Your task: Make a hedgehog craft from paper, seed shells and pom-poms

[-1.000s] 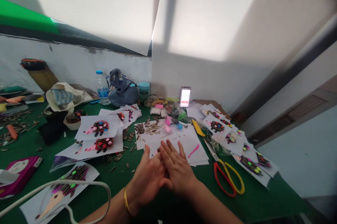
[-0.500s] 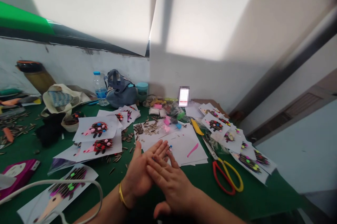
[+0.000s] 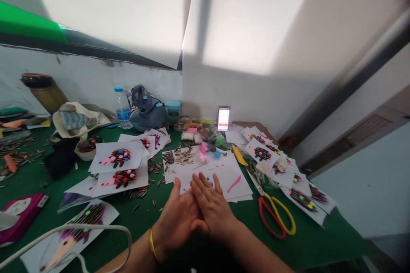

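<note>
My left hand (image 3: pixel 180 217) is palm up over the near edge of the white paper (image 3: pixel 224 179), a yellow bangle (image 3: pixel 153 244) on its wrist. Across its palm and fingers lies my right hand (image 3: pixel 215 209), palm down with its fingers stretched out. Whether anything sits between the two palms is hidden. Small blue and pink bits show on the paper just past the fingertips. Right of them lies a pink plastic tool (image 3: pixel 234 183). Sunflower seeds (image 3: pixel 179 157) and pink and blue clay (image 3: pixel 203 148) rest at the paper's far side.
Scissors (image 3: pixel 272 214) with red and yellow handles and a yellow cutter (image 3: pixel 239 155) lie to the right. Hedgehog pictures (image 3: pixel 117 157) are on both sides. A white cable (image 3: pixel 96 224) crosses the near left. A bottle (image 3: pixel 122 110), bag (image 3: pixel 147 113) and phone (image 3: pixel 224 118) stand at the back.
My right hand has slid forward along my left palm and its fingers point more directly away from me. My left hand has shifted slightly right and nearer to me.
</note>
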Demonstrator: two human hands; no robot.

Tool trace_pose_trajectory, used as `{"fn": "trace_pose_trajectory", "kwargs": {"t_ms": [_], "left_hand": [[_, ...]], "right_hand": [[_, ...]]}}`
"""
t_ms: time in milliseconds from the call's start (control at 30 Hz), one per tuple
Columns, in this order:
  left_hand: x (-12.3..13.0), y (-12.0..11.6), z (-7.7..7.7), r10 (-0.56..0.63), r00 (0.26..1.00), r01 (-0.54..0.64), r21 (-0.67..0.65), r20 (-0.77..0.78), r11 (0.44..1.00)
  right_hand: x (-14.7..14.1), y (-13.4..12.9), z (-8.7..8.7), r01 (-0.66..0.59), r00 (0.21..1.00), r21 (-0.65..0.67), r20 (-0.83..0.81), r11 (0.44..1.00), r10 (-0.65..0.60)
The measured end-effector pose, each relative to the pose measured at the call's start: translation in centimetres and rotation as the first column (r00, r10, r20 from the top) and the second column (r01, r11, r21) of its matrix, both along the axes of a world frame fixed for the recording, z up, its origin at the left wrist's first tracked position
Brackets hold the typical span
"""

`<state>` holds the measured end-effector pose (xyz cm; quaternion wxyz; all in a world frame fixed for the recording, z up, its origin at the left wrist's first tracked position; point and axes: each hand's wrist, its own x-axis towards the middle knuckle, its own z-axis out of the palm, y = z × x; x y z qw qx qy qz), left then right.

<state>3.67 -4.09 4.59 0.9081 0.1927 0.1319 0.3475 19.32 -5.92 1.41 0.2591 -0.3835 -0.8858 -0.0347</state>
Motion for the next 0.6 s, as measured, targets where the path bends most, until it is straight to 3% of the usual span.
{"fn": "trace_pose_trajectory", "kwargs": {"t_ms": [67,167,233,300,367,467,533,600], "left_hand": [[-0.2,0.1,0.2,0.064,0.997,-0.064,0.012,-0.036,0.998],[-0.4,0.3,0.4,0.139,0.987,-0.143,-0.039,-0.085,0.989],[-0.2,0.3,0.3,0.070,0.996,-0.074,-0.075,-0.060,0.994],[0.1,0.2,0.1,-0.014,1.000,0.014,-0.066,-0.003,0.998],[0.1,0.3,-0.2,-0.017,1.000,0.018,-0.039,0.024,0.999],[0.2,0.5,-0.6,0.071,0.997,-0.071,-0.043,-0.013,0.997],[0.4,0.6,-0.9,0.059,0.998,-0.060,-0.077,-0.011,0.995],[0.6,0.7,-0.9,0.008,0.999,-0.003,-0.101,0.051,0.995]], "right_hand": [[0.2,0.0,0.0,-0.003,1.000,-0.009,0.019,1.000,0.003],[0.0,-0.3,-0.2,-0.118,0.992,0.012,0.049,0.993,0.117],[-0.2,-0.5,-0.2,-0.117,0.993,0.025,0.028,0.993,0.116],[-0.1,-0.4,-0.2,-0.034,0.999,0.017,0.002,0.999,0.034],[0.1,-0.3,-0.1,0.028,1.000,-0.002,0.005,1.000,-0.028],[0.1,-0.4,0.0,-0.044,0.998,0.004,0.039,0.999,0.044],[-0.2,-0.4,0.1,-0.108,0.993,0.031,0.045,0.994,0.106],[-0.3,-0.1,0.2,-0.079,0.997,0.047,0.028,0.996,0.078]]}}
